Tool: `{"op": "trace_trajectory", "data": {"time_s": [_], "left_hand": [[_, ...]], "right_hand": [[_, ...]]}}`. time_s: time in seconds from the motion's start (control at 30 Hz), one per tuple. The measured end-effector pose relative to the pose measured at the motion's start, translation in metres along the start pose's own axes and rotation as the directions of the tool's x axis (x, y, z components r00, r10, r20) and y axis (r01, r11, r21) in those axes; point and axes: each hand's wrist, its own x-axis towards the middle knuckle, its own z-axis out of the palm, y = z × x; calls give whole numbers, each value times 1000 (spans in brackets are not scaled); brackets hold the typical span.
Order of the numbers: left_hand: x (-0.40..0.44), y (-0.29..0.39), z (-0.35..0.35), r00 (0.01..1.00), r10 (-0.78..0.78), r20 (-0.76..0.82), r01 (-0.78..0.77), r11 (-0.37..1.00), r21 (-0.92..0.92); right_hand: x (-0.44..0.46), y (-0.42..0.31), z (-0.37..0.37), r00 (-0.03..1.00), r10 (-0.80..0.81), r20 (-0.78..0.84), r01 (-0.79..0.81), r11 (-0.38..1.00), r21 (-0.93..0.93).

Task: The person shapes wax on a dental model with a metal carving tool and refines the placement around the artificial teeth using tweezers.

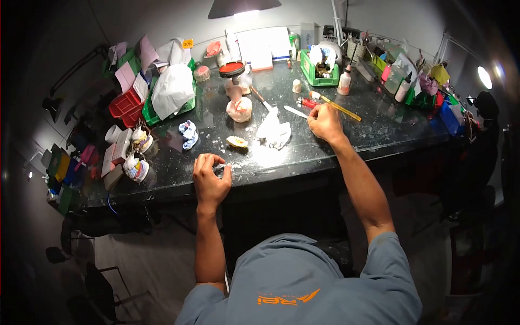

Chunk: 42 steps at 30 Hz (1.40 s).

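My right hand (326,123) is closed over the tabletop, its fingertips at the near end of a white flat stick (295,112) that points left. Just behind those fingers are small red items (307,102) and a long yellow-handled brush (344,109). At the table's front edge, my left hand (211,179) has curled fingers with the thumb apart, and nothing shows in it. Ahead of it lie a small yellow-and-white piece (237,142) and a blue-and-white molded piece (188,135). Crumpled white tissue (274,130) lies between the hands, with a brush (261,97) behind it.
A pinkish-white round jar (239,110) stands mid-table. Behind are a green bin (319,78), a dropper bottle (345,81) and a small white container (296,85). Painted molded pieces (136,167) and a paper-filled green basket (173,103) sit left. A lamp (245,7) hangs above.
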Motion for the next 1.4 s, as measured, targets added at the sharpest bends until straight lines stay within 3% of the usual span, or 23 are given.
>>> {"op": "trace_trajectory", "data": {"time_s": [0.13, 0.4, 0.53, 0.6, 0.63, 0.67, 0.73, 0.9, 1.03, 1.13, 1.3, 1.4], "left_hand": [[0, -1, 1, 1000, 2, 8, -2, 1000, -15], [12, -7, 0, 989, -105, 105, 118, 985, -124], [32, -21, 9, 964, -165, 210, 212, 951, -224], [40, -26, 17, 963, -118, 242, 181, 949, -258], [43, -25, 20, 962, -107, 253, 174, 950, -260], [46, -24, 22, 960, -91, 265, 163, 951, -263], [49, -25, 27, 949, -79, 304, 164, 950, -266], [48, -34, 35, 965, 12, 261, 56, 966, -252], [47, -17, 26, 966, -50, 254, 106, 971, -214], [46, -14, 26, 970, -31, 239, 90, 966, -241], [34, 15, 18, 973, -34, 230, 99, 956, -278], [19, 34, 22, 979, -44, 197, 130, 885, -446]], "right_hand": [[7, -8, -12, 982, 86, 167, -74, 995, -74], [-2, -12, -13, 991, 61, 117, -38, 981, -189], [-18, -7, -24, 995, -102, -11, 103, 984, 143], [-42, -26, -39, 993, -56, -100, 98, 868, 487], [-51, -26, -38, 982, -87, -169, 170, 801, 574], [-60, -34, -40, 982, -21, -189, 143, 740, 658], [-73, -31, -34, 987, 15, -157, 129, 497, 858], [-90, -40, -3, 971, 202, -130, 94, 178, 979], [-94, -35, 10, 974, 209, -84, 68, 81, 994], [-98, -41, 2, 979, 190, -71, 49, 117, 992], [-101, -26, 6, 986, -97, -137, 155, 216, 964], [-109, -41, -2, 995, -74, -73, 95, 355, 930]]}}
